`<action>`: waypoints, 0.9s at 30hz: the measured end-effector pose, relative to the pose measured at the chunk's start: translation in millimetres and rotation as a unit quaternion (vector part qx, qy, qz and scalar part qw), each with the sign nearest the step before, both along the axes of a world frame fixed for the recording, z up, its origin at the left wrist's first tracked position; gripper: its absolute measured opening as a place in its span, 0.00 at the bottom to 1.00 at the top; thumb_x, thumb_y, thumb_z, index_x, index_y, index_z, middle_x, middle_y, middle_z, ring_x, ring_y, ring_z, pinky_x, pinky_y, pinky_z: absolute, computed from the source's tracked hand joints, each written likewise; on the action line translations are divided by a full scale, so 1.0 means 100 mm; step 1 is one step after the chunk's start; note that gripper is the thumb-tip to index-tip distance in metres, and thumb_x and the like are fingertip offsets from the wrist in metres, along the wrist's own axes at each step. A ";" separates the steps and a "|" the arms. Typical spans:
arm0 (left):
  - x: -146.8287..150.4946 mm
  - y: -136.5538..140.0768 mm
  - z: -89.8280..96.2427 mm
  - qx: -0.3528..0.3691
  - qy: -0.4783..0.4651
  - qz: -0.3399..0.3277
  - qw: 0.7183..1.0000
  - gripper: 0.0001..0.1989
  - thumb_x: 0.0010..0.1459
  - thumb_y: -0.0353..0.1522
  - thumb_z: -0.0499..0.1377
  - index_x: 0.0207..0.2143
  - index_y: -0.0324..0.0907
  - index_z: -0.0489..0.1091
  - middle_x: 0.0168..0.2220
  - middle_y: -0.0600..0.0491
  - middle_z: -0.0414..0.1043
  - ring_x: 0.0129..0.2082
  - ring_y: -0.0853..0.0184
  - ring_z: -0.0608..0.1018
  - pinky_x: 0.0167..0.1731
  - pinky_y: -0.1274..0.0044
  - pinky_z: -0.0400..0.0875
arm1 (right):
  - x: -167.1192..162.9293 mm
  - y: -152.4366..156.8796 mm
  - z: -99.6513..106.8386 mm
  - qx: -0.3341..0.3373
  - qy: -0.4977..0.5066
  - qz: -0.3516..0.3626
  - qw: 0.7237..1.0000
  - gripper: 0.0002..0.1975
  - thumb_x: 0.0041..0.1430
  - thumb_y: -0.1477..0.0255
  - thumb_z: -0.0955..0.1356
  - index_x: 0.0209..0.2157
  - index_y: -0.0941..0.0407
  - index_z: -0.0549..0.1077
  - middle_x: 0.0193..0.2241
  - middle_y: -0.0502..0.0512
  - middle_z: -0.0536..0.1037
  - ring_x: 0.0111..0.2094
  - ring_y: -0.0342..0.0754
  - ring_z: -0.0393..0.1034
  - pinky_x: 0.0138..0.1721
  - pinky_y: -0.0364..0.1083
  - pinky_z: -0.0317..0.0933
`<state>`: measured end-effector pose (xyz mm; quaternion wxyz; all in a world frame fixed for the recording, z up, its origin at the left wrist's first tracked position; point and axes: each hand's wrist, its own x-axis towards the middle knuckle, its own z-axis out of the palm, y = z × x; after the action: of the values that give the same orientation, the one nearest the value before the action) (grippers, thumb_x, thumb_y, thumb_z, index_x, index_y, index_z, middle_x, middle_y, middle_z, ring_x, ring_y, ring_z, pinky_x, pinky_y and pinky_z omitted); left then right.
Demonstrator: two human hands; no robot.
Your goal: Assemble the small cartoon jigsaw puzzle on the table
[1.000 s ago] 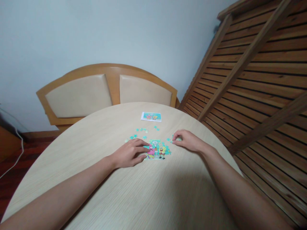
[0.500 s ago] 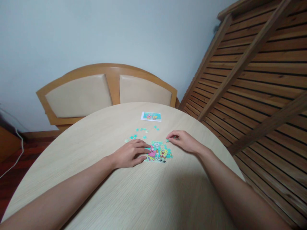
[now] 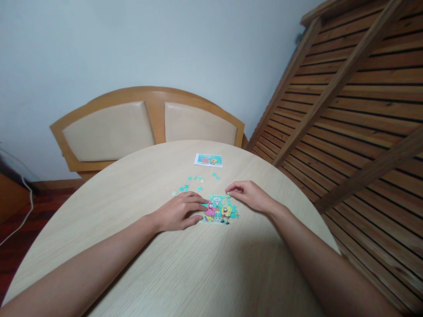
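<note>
A partly joined jigsaw puzzle with pink, pale and yellow cartoon figures on a turquoise ground lies flat on the table. My left hand rests palm down at its left edge, fingers spread, the fingertips on the pink figure. Just beyond the upper right corner, my right hand pinches a small green puzzle piece between thumb and fingertips. Several loose turquoise puzzle pieces lie scattered past my left hand, and a couple more sit farther back.
A printed picture card with the same figures lies near the far side of the round wooden table. Behind it stands a padded wooden headboard-like back. Slatted wooden panels lean at the right.
My right hand has moved slightly left, carrying the pinched piece closer to the puzzle's upper edge. My left hand stays in place; the puzzle has shifted very slightly to the right.
</note>
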<state>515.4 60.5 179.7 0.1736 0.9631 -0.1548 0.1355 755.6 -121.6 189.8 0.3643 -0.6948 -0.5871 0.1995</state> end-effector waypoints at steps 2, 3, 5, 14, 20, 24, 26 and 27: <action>0.00 0.00 0.00 -0.002 0.000 -0.002 1.000 0.16 0.66 0.34 0.55 0.56 0.49 0.70 0.56 0.48 0.72 0.57 0.58 0.71 0.57 0.62 0.65 | -0.01 0.00 0.00 0.003 -0.002 0.000 1.000 0.11 0.62 0.67 0.67 0.40 0.58 0.78 0.34 0.56 0.81 0.36 0.49 0.75 0.39 0.47 0.66; 0.00 0.00 0.00 -0.003 0.001 -0.003 1.000 0.17 0.67 0.34 0.55 0.56 0.49 0.70 0.56 0.49 0.72 0.56 0.58 0.71 0.57 0.62 0.65 | -0.01 0.01 0.00 0.004 0.000 0.000 1.000 0.11 0.61 0.67 0.67 0.40 0.58 0.78 0.35 0.56 0.81 0.36 0.49 0.75 0.40 0.47 0.67; 0.00 0.00 0.00 -0.002 0.002 -0.007 1.000 0.17 0.67 0.35 0.55 0.57 0.49 0.69 0.56 0.49 0.72 0.57 0.58 0.71 0.57 0.62 0.65 | -0.03 0.01 -0.01 0.006 0.010 0.002 1.000 0.11 0.61 0.68 0.67 0.40 0.59 0.78 0.36 0.57 0.81 0.37 0.49 0.75 0.40 0.47 0.67; 0.01 -0.02 0.00 0.005 -0.012 -0.007 1.000 0.16 0.70 0.34 0.52 0.57 0.48 0.69 0.57 0.50 0.72 0.57 0.60 0.71 0.58 0.64 0.65 | -0.26 0.13 -0.07 0.049 0.062 -0.006 0.997 0.12 0.58 0.70 0.69 0.43 0.58 0.76 0.38 0.57 0.81 0.36 0.47 0.75 0.40 0.47 0.70; 0.03 -0.05 -0.02 0.009 -0.027 0.056 0.998 0.13 0.69 0.34 0.52 0.50 0.43 0.73 0.50 0.47 0.74 0.51 0.60 0.74 0.54 0.65 0.67 | -0.42 0.28 -0.22 0.108 0.069 -0.027 0.991 0.12 0.59 0.73 0.68 0.45 0.56 0.74 0.39 0.57 0.81 0.40 0.48 0.77 0.44 0.48 0.71; 0.03 -0.05 -0.01 0.008 -0.028 0.043 0.999 0.13 0.68 0.35 0.52 0.48 0.44 0.74 0.48 0.47 0.75 0.50 0.60 0.74 0.52 0.65 0.68 | -0.44 0.35 -0.28 0.123 0.075 -0.036 0.989 0.11 0.60 0.72 0.68 0.45 0.55 0.74 0.39 0.57 0.82 0.42 0.48 0.77 0.45 0.50 0.72; 0.03 -0.05 -0.01 0.009 -0.028 0.034 0.999 0.14 0.68 0.35 0.51 0.49 0.44 0.74 0.48 0.47 0.75 0.50 0.60 0.74 0.52 0.65 0.69 | -0.44 0.36 -0.28 0.120 0.078 -0.032 0.989 0.10 0.60 0.71 0.68 0.44 0.55 0.75 0.40 0.57 0.82 0.42 0.48 0.78 0.46 0.50 0.72; 0.03 -0.05 -0.01 0.009 -0.028 0.031 0.999 0.14 0.68 0.35 0.51 0.50 0.44 0.74 0.48 0.47 0.75 0.50 0.60 0.74 0.53 0.65 0.69 | -0.44 0.37 -0.28 0.117 0.080 -0.029 0.989 0.10 0.60 0.71 0.68 0.44 0.56 0.75 0.40 0.57 0.82 0.42 0.49 0.78 0.46 0.50 0.72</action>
<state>518.5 55.3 178.6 0.1561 0.9648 -0.1311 0.1660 711.4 -84.9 162.1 0.4946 -0.6462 -0.5549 0.1731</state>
